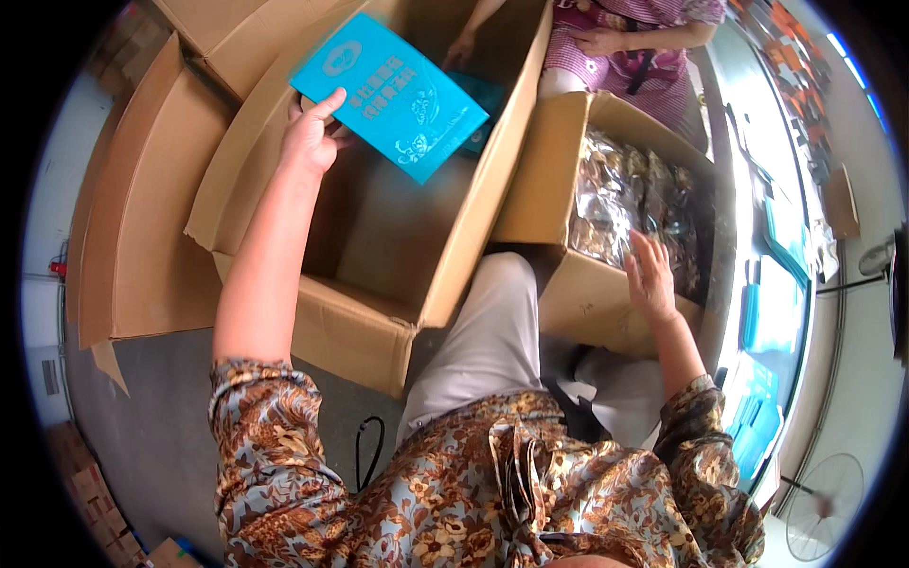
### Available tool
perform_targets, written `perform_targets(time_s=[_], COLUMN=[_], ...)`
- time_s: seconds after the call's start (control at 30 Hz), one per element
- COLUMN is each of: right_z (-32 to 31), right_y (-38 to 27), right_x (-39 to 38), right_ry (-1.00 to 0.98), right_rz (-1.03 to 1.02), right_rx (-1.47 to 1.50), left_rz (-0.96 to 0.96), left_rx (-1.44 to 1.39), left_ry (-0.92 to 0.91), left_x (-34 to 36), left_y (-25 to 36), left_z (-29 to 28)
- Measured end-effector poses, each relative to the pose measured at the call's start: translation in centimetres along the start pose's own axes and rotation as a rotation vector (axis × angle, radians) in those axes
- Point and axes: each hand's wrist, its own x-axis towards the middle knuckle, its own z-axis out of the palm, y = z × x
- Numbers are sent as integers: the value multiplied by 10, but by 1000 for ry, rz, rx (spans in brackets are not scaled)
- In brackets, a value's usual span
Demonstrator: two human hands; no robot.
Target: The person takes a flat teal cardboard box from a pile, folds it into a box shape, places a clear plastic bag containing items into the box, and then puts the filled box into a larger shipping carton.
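Note:
My left hand grips a flat turquoise box by its left edge, thumb on top. It holds the box tilted over the large open carton. Inside that carton, at its far right, another turquoise box is partly hidden behind the held one. My right hand is at the near side of a smaller open carton, fingers stretched out and apart. Its fingertips reach the clear plastic packs of brown contents in there; whether they touch is unclear.
A co-worker's hand reaches into the large carton's far end. Another person's hand rests by a pink checked garment. More turquoise boxes lie along the bright table at right. An open carton stands at left.

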Motion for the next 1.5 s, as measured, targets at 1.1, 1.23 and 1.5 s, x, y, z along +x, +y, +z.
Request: perform_targets(time_s=[1.1,1.23,1.5], right_z=[-104,-97,-84], right_y=[-142,-128,-100], right_x=[-24,-31,-79], right_ry=[-274,-186,-44], right_rz=[-9,-41,-52], right_rx=[246,269,546], left_rz=[-577,-645,-753], left_rx=[-47,-53,188], left_ry=[468,296,276], left_x=[64,20,-81], left_y=[-246,-218,-51], left_z=[-147,-128,-91])
